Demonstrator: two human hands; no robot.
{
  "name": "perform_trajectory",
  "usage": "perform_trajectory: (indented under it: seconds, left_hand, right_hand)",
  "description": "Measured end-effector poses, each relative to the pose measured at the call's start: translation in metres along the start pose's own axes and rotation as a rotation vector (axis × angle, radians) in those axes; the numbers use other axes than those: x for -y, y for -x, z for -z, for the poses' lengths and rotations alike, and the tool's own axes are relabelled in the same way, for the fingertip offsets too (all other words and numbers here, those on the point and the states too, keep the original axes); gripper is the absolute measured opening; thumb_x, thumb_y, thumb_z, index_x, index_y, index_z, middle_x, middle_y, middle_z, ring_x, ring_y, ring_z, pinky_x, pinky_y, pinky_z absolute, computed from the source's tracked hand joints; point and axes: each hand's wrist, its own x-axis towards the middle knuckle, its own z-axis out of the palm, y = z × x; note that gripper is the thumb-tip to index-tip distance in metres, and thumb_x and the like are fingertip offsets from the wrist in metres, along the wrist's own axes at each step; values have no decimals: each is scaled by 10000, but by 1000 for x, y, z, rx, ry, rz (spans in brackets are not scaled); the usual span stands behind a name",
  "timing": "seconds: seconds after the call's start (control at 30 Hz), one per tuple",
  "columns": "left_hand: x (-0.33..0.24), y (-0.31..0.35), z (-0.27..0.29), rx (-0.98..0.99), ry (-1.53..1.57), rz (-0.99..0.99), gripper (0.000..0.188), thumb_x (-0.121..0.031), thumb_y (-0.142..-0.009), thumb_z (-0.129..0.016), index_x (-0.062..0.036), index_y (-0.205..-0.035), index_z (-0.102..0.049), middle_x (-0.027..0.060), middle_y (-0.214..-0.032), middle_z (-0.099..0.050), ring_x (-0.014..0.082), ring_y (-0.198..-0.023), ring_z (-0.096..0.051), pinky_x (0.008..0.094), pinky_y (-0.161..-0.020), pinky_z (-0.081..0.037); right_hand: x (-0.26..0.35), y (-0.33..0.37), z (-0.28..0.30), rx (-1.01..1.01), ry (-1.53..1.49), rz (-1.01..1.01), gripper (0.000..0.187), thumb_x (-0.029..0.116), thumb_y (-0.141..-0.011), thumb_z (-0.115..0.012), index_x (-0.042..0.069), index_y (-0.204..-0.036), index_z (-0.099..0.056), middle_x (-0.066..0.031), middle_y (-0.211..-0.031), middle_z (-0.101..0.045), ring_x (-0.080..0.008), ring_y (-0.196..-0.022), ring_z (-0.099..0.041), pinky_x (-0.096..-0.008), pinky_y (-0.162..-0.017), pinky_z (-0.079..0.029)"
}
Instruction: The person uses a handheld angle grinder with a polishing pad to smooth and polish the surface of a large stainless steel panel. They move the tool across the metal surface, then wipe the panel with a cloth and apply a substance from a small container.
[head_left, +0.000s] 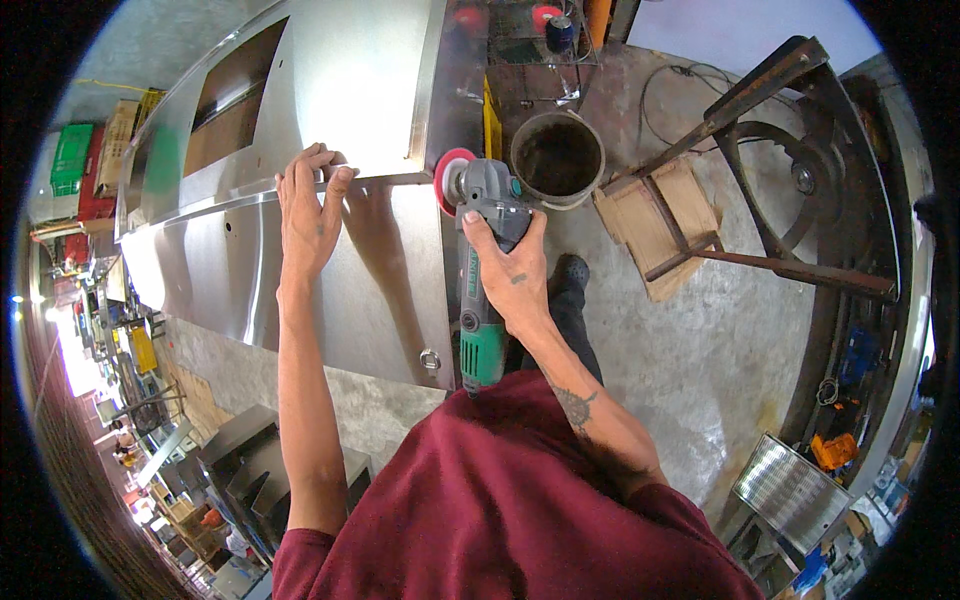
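Observation:
My right hand (515, 268) is wrapped round a green and dark grey angle grinder (482, 350), whose body points down toward my shirt. The red disc (453, 181) at the grinder's head is up against, or very close to, the right-hand edge of a large stainless steel cabinet (300, 255); I cannot tell if they touch. On the cabinet's long bent ridge rests my left hand (313, 200), fingers laid over the edge and somewhat apart, holding nothing. A rectangular opening (235, 95) is cut in the upper panel. Near the lower corner sits a small round metal fitting (430, 359).
Right of the grinder stands a grey bucket (558, 160) with a dark inside. Farther right, a rusty metal frame stand (690, 245) straddles flattened cardboard (640, 225). A cable (645, 105) lies on the concrete floor. A dark metal rack (540, 50) stands beyond the bucket.

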Motion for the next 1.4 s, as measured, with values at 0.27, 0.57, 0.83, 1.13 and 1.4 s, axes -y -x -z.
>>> perform_trajectory:
  seconds: [0.27,0.57,0.83,1.13,1.4]
  left_hand:
    - [1,2,-3,-9,4,5,569,-595,-1163,-548,-84,-1382,-668,161,-1558,-634,354,-1540,-537,643,-1391,-216]
    - [1,1,-1,-9,-1,-11,573,-589,-1163,-557,-69,-1375,-669,187,-1563,-626,359,-1539,-537,640,-1377,-233]
    - [1,4,-3,-17,-7,-16,579,-592,-1165,-549,-70,-1384,-673,178,-1554,-639,361,-1527,-553,636,-1377,-244]
    - [1,2,-1,-9,-16,-6,570,-593,-1158,-560,-83,-1386,-673,168,-1559,-632,359,-1544,-533,633,-1387,-223]
    - [-1,4,-2,-5,2,3,585,-599,-1158,-558,-71,-1385,-668,174,-1567,-624,375,-1536,-533,645,-1374,-235]
  right_hand:
    - [4,2,-3,27,-43,-16,789,498,-1016,-838,-42,-1430,-438,-267,-1167,-768,-353,-1048,-783,-457,-972,-596]
    - [-10,-3,0,15,-50,-68,819,534,-998,-847,-40,-1425,-450,-271,-1150,-774,-362,-1041,-786,-462,-969,-598]
    - [13,7,-2,15,7,60,767,464,-1013,-851,-29,-1436,-443,-225,-1156,-756,-300,-1000,-770,-424,-900,-615]
    - [0,3,-3,-29,67,94,765,463,-1018,-848,-47,-1402,-427,-251,-1098,-765,-336,-953,-786,-453,-897,-613]
    - [16,10,-2,6,39,133,749,473,-1017,-849,-28,-1389,-435,-245,-1105,-766,-336,-953,-786,-440,-887,-615]
